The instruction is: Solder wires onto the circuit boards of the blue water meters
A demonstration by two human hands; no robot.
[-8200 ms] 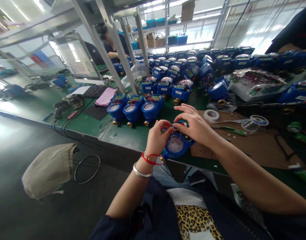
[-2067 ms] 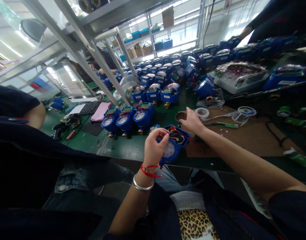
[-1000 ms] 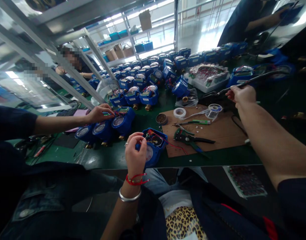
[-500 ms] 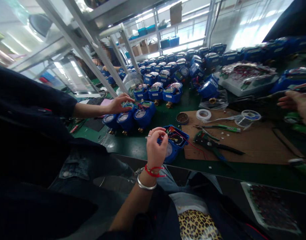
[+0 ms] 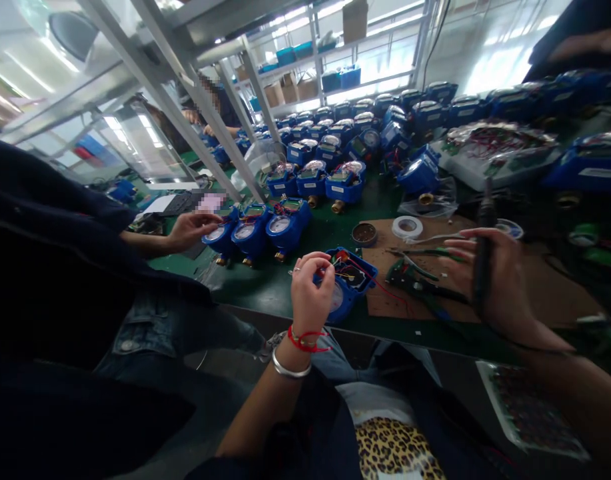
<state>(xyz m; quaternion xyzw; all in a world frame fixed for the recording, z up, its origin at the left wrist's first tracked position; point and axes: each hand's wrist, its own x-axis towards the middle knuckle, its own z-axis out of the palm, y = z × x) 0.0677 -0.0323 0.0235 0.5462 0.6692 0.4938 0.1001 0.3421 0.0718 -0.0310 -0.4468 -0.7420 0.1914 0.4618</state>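
Note:
An open blue water meter lies at the front edge of the green bench, with red and yellow wires showing inside. My left hand is pinched on thin wires at the meter's left side. My right hand hovers to the right, above the cardboard mat, its fingers wrapped round a dark soldering iron that stands upright. Green wire strippers lie on the mat between my hands.
A person in dark clothes at my left reaches a hand to a row of three blue meters. Rows of blue meters fill the back. A tape roll, a small tin and a solder spool sit on the mat.
My right hand has come in from the far right with the soldering iron, toward the open meter. The other person's hand has slid left along the three meters. My left hand stays pinched.

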